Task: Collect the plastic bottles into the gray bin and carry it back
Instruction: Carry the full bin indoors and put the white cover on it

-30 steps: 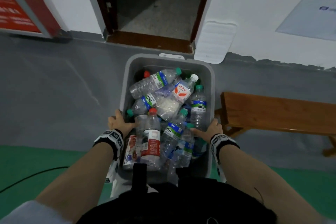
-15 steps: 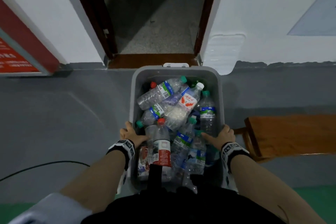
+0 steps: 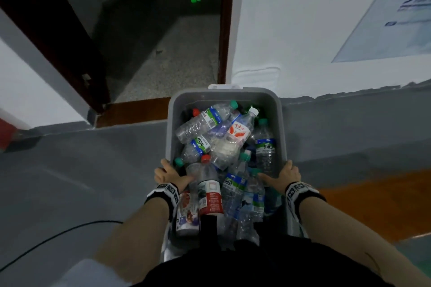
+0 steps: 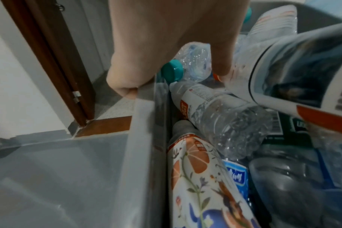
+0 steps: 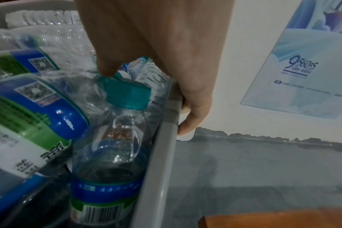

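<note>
I carry the gray bin (image 3: 224, 96) against my body, piled with several crushed plastic bottles (image 3: 221, 147) with teal, red and white caps. My left hand (image 3: 169, 176) grips the bin's left rim (image 4: 140, 138), fingers curled over the outer edge and thumb inside among the bottles. My right hand (image 3: 284, 173) grips the right rim (image 5: 162, 146) the same way, thumb resting on a teal-capped bottle (image 5: 115, 138). In the left wrist view a flower-printed bottle (image 4: 203, 182) lies along the inner wall.
An open doorway (image 3: 163, 42) with a dark brown frame and wooden threshold (image 3: 133, 112) lies straight ahead. A white wall with a blue poster (image 3: 391, 18) stands on the right. A wooden bench (image 3: 377, 205) sits at the right, a black cable (image 3: 58, 237) on the gray floor at the left.
I have walked toward the doorway, which looms larger now. The bench has slid to the right and nearer. Both hands keep the same hold on the bin.
</note>
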